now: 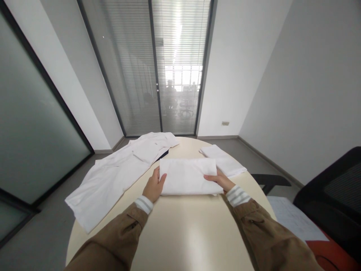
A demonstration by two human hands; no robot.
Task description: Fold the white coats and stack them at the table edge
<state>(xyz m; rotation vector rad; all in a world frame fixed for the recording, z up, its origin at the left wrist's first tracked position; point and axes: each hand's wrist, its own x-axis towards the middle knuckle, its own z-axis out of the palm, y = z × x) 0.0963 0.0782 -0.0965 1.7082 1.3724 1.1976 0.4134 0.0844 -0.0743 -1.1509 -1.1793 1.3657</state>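
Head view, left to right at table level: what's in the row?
spread white garment → left hand → folded white cloth → right hand → black chair. The second folded cloth overlaps the right hand's span, so it is left out.

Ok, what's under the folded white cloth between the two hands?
The folded white cloth lies flat on the round table; only tabletop shows around it. The left hand and right hand rest on its ends. Whatever lies beneath is covered.

No legible text, label, brand or number anywhere; faint marks on the paper sheet [296,220] unreadable.
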